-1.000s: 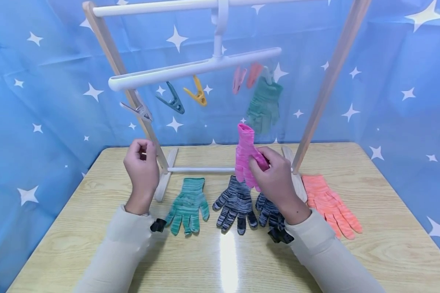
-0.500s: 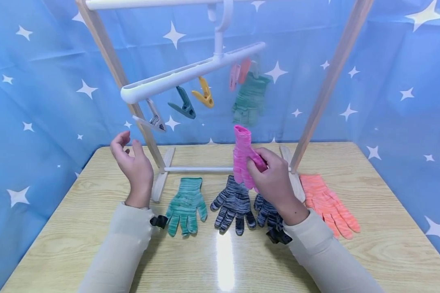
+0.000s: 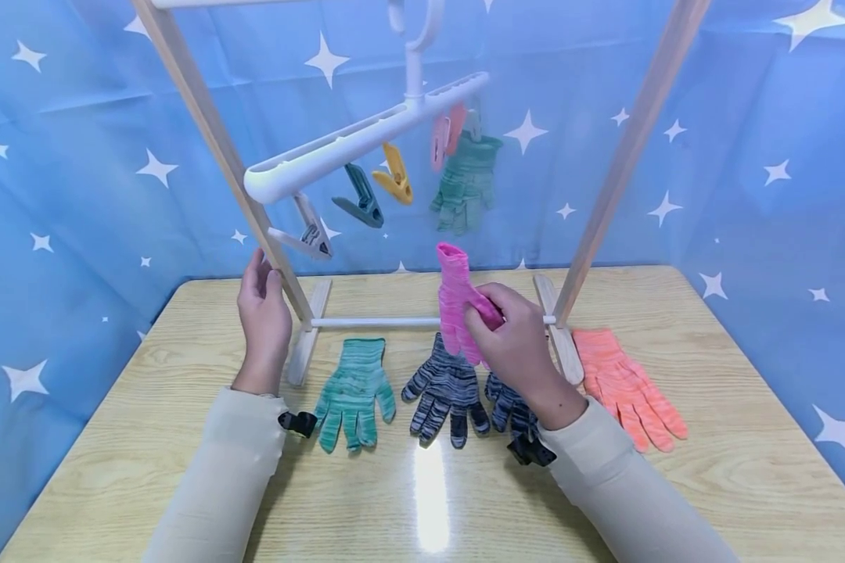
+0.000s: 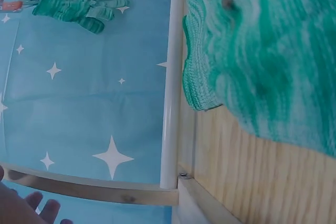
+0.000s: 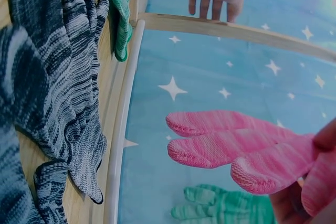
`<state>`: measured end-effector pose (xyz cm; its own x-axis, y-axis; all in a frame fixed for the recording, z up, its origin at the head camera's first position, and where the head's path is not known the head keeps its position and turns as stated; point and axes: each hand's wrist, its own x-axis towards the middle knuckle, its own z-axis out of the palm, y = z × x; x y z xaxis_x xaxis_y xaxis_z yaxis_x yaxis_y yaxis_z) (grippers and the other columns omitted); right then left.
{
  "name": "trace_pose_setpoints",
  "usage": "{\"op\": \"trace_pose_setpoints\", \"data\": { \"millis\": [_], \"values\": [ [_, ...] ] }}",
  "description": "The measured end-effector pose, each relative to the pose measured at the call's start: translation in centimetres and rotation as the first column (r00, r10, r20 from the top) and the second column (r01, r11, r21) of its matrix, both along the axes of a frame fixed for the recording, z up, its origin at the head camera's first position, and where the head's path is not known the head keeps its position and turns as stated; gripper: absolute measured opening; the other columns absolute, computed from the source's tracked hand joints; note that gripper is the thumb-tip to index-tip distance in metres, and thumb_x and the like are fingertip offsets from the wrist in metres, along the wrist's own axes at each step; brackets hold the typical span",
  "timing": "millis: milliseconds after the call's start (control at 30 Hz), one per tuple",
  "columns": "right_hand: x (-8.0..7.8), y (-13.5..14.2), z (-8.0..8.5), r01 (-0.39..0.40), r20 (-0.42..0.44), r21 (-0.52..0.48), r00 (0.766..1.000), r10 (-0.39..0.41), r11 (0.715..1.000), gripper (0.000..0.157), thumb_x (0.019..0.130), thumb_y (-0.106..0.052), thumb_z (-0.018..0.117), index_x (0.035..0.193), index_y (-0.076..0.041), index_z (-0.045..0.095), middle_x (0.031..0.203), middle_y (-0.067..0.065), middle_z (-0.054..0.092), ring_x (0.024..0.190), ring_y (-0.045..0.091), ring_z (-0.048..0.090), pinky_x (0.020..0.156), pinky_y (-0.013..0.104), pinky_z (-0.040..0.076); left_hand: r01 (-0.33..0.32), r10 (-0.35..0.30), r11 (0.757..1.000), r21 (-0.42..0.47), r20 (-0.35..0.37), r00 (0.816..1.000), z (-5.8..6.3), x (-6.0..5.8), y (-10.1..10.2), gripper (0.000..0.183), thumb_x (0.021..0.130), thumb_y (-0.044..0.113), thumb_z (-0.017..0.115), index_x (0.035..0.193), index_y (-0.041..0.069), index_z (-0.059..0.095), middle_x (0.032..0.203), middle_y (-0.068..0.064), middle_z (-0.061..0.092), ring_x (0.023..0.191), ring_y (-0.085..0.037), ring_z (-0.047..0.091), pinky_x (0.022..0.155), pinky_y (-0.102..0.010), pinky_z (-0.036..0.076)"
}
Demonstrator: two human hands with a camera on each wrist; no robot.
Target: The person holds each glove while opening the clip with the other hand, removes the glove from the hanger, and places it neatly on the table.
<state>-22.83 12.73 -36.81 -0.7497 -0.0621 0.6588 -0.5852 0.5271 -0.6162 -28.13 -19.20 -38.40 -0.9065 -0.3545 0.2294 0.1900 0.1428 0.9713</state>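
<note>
In the head view my right hand pinches a pink knit glove, cuff up, above the table. Its fingers stick out to the left in the right wrist view. My left hand is beside the left wooden post, fingers extended and holding nothing. Over it hangs a white hanger with a white clip, a dark teal clip, a yellow clip and pink ones. A green glove hangs from a clip at the hanger's far end.
On the table lie a green striped glove, a black-and-white glove, another black-and-white one partly hidden by my right arm, and an orange glove. A white bar joins the rack's feet. A blue starred cloth surrounds the table.
My left hand has uncurled its fingers, swung out left, then come back to the left post. The hanger has turned, its near end going right. The right hand keeps holding the pink glove.
</note>
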Motion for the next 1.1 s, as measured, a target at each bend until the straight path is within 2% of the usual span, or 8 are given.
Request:
{"op": "trace_pose_setpoints", "data": {
  "millis": [267,367,467,567,733,867,1000,1100],
  "values": [
    [-0.1,-0.1,0.1,0.001,0.025,0.013,1.0,-0.001,1.0,0.004,0.089,-0.006,0.063,0.087,-0.005,0.067,0.061,-0.002,0.035,0.051,0.01,0.029,0.046,0.023,0.026,0.037,-0.038,0.999,0.022,0.05,0.998,-0.1,-0.4,-0.1,0.046,0.11,0.03,0.033,0.155,0.022,0.037,0.153,-0.009,0.046,0.143,-0.023,0.042,0.121,-0.039,0.032],
    [-0.1,-0.2,0.1,-0.006,0.056,0.006,0.998,0.006,1.0,0.004,0.089,-0.006,0.063,0.087,-0.006,0.067,0.059,-0.003,0.034,0.05,0.009,0.029,0.045,0.023,0.027,0.049,-0.05,0.998,0.027,0.068,0.996,-0.1,-0.4,-0.1,0.046,0.11,0.032,0.032,0.155,0.021,0.037,0.152,-0.009,0.045,0.144,-0.023,0.041,0.122,-0.04,0.031],
    [0.0,-0.2,0.0,-0.019,0.12,-0.023,0.993,0.022,1.0,0.006,0.091,-0.008,0.063,0.086,-0.008,0.065,0.057,-0.003,0.031,0.048,0.008,0.027,0.043,0.023,0.027,0.055,-0.059,0.998,0.036,0.089,0.994,0.0,-0.4,-0.2,0.047,0.11,0.032,0.032,0.155,0.021,0.036,0.153,-0.009,0.044,0.145,-0.023,0.039,0.123,-0.039,0.029],
    [0.1,-0.2,0.1,-0.027,0.209,-0.083,0.977,0.044,0.996,0.007,0.093,-0.009,0.062,0.086,-0.01,0.063,0.057,-0.002,0.03,0.048,0.008,0.027,0.043,0.024,0.027,0.056,-0.06,0.997,0.051,0.092,0.994,0.1,-0.5,-0.3,0.046,0.11,0.031,0.033,0.154,0.02,0.037,0.153,-0.01,0.044,0.145,-0.023,0.04,0.122,-0.038,0.029],
    [0.1,-0.1,0.3,-0.034,0.358,-0.217,0.927,0.112,0.976,0.009,0.096,-0.011,0.059,0.088,-0.009,0.057,0.061,0.001,0.031,0.05,0.01,0.032,0.043,0.025,0.031,0.064,-0.069,0.996,0.057,0.097,0.993,-0.1,-0.6,-0.3,0.046,0.109,0.031,0.035,0.154,0.019,0.038,0.152,-0.01,0.045,0.144,-0.022,0.041,0.122,-0.037,0.031],
    [0.1,0.0,0.7,-0.038,0.432,-0.286,0.887,0.164,0.957,0.008,0.099,-0.012,0.053,0.095,-0.006,0.056,0.064,0.002,0.031,0.051,0.012,0.036,0.044,0.026,0.034,0.074,-0.081,0.995,0.067,0.111,0.991,-0.1,-0.6,-0.4,0.047,0.109,0.033,0.034,0.155,0.021,0.036,0.154,-0.009,0.043,0.145,-0.022,0.039,0.122,-0.037,0.03],
    [0.1,0.2,1.0,-0.023,0.517,-0.323,0.833,0.197,0.946,0.021,0.102,-0.015,0.048,0.118,-0.008,0.06,0.076,0.008,0.054,0.061,0.015,0.056,0.053,0.029,0.051,0.08,-0.091,0.993,0.086,0.127,0.988,0.0,-0.6,-0.5,0.047,0.109,0.034,0.034,0.155,0.023,0.034,0.155,-0.008,0.041,0.146,-0.022,0.038,0.123,-0.037,0.029],
    [-0.1,0.4,1.1,-0.04,0.552,-0.428,0.78,0.296,0.903,0.031,0.103,-0.015,0.045,0.131,-0.006,0.055,0.096,0.01,0.065,0.079,0.014,0.066,0.068,0.03,0.058,0.083,-0.094,0.992,0.095,0.128,0.987,0.0,-0.6,-0.5,0.047,0.109,0.033,0.034,0.156,0.023,0.034,0.155,-0.008,0.04,0.146,-0.022,0.037,0.123,-0.037,0.029]
  ]
}}
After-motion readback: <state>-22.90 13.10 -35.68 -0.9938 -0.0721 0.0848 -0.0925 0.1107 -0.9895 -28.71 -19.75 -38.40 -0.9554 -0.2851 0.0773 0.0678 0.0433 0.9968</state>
